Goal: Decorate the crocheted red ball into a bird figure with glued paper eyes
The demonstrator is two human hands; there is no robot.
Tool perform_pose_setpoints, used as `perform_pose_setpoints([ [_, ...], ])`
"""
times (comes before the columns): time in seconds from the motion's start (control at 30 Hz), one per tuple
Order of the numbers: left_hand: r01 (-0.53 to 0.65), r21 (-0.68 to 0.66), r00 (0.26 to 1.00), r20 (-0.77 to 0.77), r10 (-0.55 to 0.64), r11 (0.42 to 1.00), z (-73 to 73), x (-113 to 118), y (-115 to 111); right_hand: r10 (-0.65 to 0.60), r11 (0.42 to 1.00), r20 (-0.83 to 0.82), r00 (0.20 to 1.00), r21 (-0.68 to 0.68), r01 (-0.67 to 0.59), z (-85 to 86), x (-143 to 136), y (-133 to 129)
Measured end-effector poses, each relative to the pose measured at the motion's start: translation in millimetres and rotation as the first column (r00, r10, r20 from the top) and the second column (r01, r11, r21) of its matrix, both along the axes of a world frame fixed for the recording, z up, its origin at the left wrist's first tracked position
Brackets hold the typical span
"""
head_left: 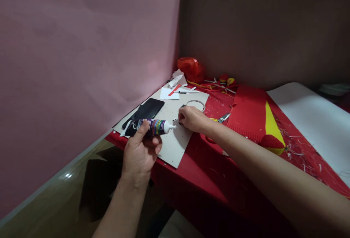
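Observation:
My left hand [140,152] is wrapped round a dark glue tube [158,126] with coloured bands, its white nozzle pointing right. My right hand [191,118] is closed in a pinch over the grey-white board [171,148]. Small dark bits show at its fingertips, but what it holds is hidden. Just behind this hand lies a thin ring [197,101]. A black phone [151,109] rests on the board beyond the tube. Scissors [225,117] with yellow on the handle lie to the right, partly behind my right forearm.
White paper [166,93] and a pen [186,92] lie at the board's far end. A red plastic bag [191,68] sits in the corner. Red corrugated sheet [246,117], a red-and-yellow ornament [273,144] and a large white sheet [303,114] cover the right side. A pink wall [95,48] borders the left.

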State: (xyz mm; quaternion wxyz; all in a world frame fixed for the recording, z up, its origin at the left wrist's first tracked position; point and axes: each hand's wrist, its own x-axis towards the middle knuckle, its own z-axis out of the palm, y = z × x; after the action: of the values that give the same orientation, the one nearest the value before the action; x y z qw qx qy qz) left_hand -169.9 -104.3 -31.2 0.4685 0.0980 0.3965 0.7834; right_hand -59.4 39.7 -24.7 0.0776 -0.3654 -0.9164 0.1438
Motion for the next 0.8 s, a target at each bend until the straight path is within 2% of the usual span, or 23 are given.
perform_pose_setpoints([
  [0.2,-0.009,0.011,1.000,-0.013,0.009,1.000,-1.9,-0.5,0.6,-0.006,1.000,-0.106,0.994,-0.026,0.003,1.5,5.8,-5.0],
  [0.37,-0.013,0.020,0.999,-0.039,0.014,1.000,-2.9,1.8,1.9,-0.065,0.997,-0.264,0.962,-0.060,0.051,7.0,14.4,-12.9],
  [0.43,-0.016,0.030,0.998,-0.053,0.018,0.999,-1.8,4.8,1.8,-0.146,0.981,-0.412,0.899,-0.176,0.079,10.5,20.5,-18.1],
  [0.47,-0.018,0.037,0.998,-0.060,0.020,0.999,-1.1,6.5,1.7,-0.214,0.957,-0.505,0.836,-0.281,0.076,12.4,24.8,-21.7],
  [0.53,-0.020,0.059,0.997,-0.067,0.024,0.998,0.5,10.2,1.4,-0.398,0.848,-0.655,0.643,-0.530,-0.016,16.6,36.7,-31.2],
  [0.57,-0.016,0.073,0.998,-0.067,0.021,0.997,1.3,12.0,1.4,-0.459,0.797,-0.673,0.580,-0.600,-0.065,18.5,44.0,-36.8],
  [0.73,0.003,0.109,0.999,-0.039,0.001,0.994,5.3,22.6,2.7,-0.649,0.620,-0.647,0.400,-0.755,-0.213,21.7,82.9,-64.3],
  [0.8,-0.004,0.096,1.000,-0.030,0.007,0.995,6.9,29.5,3.7,-0.702,0.580,-0.625,0.342,-0.780,-0.233,20.0,94.8,-71.9],
])
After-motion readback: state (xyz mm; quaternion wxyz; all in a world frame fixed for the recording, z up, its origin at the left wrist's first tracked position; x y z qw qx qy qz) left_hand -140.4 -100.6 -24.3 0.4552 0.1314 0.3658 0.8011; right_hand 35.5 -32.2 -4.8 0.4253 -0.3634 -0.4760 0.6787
